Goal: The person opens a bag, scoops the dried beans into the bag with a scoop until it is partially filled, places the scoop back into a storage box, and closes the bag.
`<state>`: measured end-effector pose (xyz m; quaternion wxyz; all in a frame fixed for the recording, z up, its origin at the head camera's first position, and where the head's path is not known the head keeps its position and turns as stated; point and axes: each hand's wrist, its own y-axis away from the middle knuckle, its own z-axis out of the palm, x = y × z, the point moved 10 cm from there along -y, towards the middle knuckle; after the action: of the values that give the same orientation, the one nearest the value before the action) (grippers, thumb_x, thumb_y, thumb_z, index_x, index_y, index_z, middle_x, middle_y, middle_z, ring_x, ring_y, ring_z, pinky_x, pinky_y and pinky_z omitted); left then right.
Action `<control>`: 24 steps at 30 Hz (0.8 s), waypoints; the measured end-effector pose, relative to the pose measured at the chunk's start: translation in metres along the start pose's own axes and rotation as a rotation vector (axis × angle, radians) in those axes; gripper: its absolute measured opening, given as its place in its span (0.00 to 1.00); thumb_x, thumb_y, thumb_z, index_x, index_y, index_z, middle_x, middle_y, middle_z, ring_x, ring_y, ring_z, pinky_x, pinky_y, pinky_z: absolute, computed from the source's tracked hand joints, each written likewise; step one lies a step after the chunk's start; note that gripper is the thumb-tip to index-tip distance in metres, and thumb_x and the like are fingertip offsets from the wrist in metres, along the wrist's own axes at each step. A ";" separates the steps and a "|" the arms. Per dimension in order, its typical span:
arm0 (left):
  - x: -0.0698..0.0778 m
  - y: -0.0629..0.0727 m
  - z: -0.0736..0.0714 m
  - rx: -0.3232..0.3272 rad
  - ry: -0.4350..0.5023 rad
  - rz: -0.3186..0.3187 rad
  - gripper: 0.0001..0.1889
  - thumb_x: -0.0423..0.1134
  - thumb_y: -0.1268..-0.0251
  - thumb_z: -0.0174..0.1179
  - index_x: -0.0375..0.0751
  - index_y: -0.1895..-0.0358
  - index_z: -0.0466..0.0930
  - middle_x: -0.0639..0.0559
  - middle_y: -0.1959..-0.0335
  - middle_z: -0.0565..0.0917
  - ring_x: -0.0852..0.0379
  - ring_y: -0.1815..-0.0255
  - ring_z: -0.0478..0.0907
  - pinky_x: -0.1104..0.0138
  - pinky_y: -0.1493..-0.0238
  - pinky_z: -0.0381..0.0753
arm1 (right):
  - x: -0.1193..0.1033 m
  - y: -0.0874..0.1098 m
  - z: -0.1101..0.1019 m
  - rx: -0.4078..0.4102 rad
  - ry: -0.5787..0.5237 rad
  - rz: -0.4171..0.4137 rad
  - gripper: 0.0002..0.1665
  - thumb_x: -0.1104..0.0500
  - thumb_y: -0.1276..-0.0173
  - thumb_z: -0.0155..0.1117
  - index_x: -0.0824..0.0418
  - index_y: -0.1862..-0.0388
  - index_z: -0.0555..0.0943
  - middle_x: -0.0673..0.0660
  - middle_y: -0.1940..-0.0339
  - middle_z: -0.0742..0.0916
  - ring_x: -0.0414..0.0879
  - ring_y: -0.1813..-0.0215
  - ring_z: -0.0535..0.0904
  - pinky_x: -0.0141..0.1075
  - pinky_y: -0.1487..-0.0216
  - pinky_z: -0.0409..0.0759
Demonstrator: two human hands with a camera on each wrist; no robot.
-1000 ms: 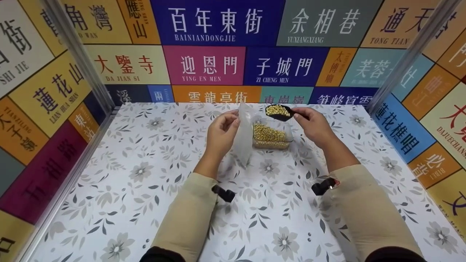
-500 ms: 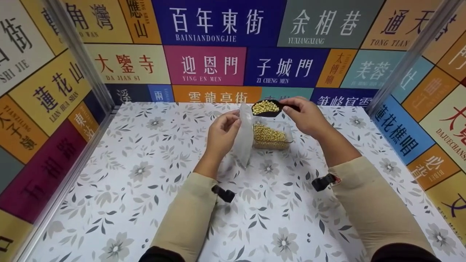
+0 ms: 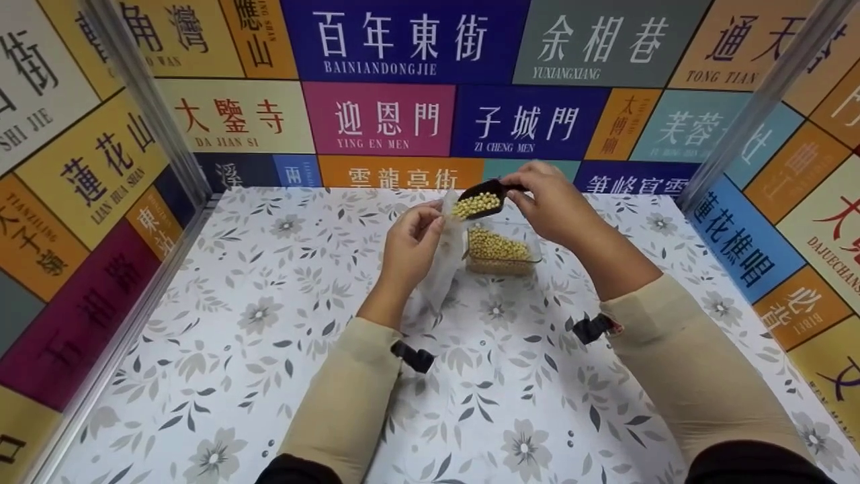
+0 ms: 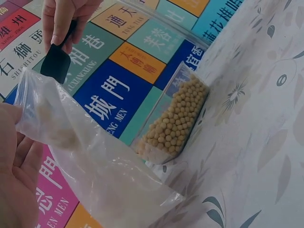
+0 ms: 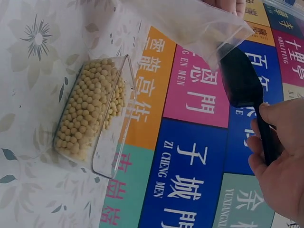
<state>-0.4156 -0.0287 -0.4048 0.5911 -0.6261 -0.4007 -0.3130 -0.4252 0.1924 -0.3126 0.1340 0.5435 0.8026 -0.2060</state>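
Note:
My left hand (image 3: 411, 245) pinches the top edge of a clear plastic bag (image 4: 99, 156), which hangs down with its mouth turned toward the scoop. The handle of a black scoop (image 5: 241, 78) is gripped by my right hand (image 3: 547, 202). Soybeans (image 3: 478, 204) fill the scoop, which tilts down to the left with its front edge at the bag's mouth. Through the bag's film in the left wrist view, a blurred patch of beans (image 4: 61, 135) shows. Below the scoop stands a clear rectangular container (image 5: 127, 137) partly filled with the same beans.
A white tablecloth (image 3: 269, 396) with grey flowers and leaves covers the table. Behind it rises a wall (image 3: 376, 121) of coloured panels with Chinese characters, close beyond the container. Metal posts (image 3: 759, 101) stand at the back corners.
My right hand has moved left with the scoop, bringing it from above the container to the bag's mouth and tilting it. The bag's lower end has swung slightly left; my left hand stays nearly still.

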 end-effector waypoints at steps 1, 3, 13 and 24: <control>0.001 0.000 0.000 0.002 0.000 0.002 0.06 0.40 0.19 0.62 0.42 0.52 0.84 0.52 0.34 0.86 0.57 0.33 0.84 0.68 0.32 0.85 | -0.003 0.000 -0.001 0.005 0.009 -0.008 0.20 0.53 0.13 0.55 0.54 0.29 0.82 0.56 0.32 0.80 0.56 0.26 0.72 0.56 0.29 0.78; 0.002 0.000 -0.001 0.010 -0.002 0.001 0.06 0.40 0.18 0.61 0.43 0.51 0.84 0.53 0.34 0.86 0.59 0.33 0.84 0.68 0.32 0.85 | -0.006 -0.001 -0.002 0.016 0.022 -0.022 0.20 0.54 0.13 0.56 0.54 0.30 0.82 0.56 0.33 0.81 0.56 0.27 0.73 0.55 0.29 0.78; 0.006 -0.001 -0.008 0.043 0.000 0.012 0.06 0.40 0.18 0.61 0.42 0.50 0.83 0.54 0.35 0.87 0.60 0.34 0.84 0.70 0.32 0.85 | -0.007 -0.001 -0.006 0.072 0.017 -0.046 0.18 0.56 0.14 0.57 0.57 0.33 0.84 0.57 0.36 0.82 0.56 0.30 0.74 0.55 0.31 0.78; 0.005 0.000 -0.009 0.043 0.003 0.019 0.07 0.41 0.17 0.59 0.42 0.49 0.83 0.54 0.34 0.86 0.59 0.34 0.84 0.69 0.31 0.84 | 0.015 0.006 -0.013 0.092 -0.111 0.019 0.21 0.50 0.13 0.56 0.55 0.29 0.82 0.57 0.32 0.80 0.56 0.28 0.76 0.56 0.27 0.79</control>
<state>-0.4127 -0.0367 -0.3995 0.6079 -0.6166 -0.4004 -0.2998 -0.4248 0.2127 -0.3090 0.1551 0.5445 0.7785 -0.2710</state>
